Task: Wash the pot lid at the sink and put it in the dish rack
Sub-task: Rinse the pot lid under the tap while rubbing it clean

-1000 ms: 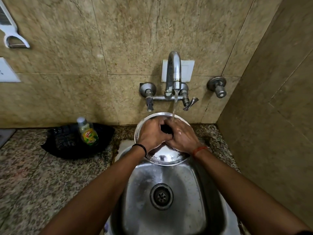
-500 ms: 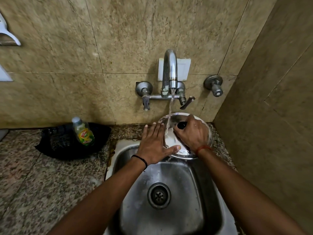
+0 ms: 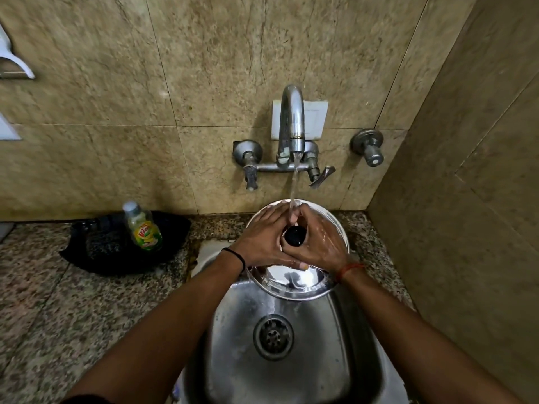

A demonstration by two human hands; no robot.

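The steel pot lid (image 3: 294,282) with a black knob (image 3: 294,236) is held tilted over the back of the sink (image 3: 344,360), its top toward me. Water from the tap (image 3: 291,121) falls on the lid and on my fingers. My left hand (image 3: 261,242) lies on the lid's left half with straight fingers, the thumb stretched along below the knob. My right hand (image 3: 322,243) is wet and curls round the knob from the right, holding the lid. No dish rack is in view.
A green dish-soap bottle (image 3: 144,228) stands on a black mat (image 3: 96,255) on the speckled stone counter (image 3: 58,316) left of the sink. A tiled wall closes in right beside the sink. The drain (image 3: 272,336) sits in the basin's middle.
The lid has swung back left under the stream, with its knob side toward me. My left hand has moved from the lid's left edge onto its face, close beside my right hand.
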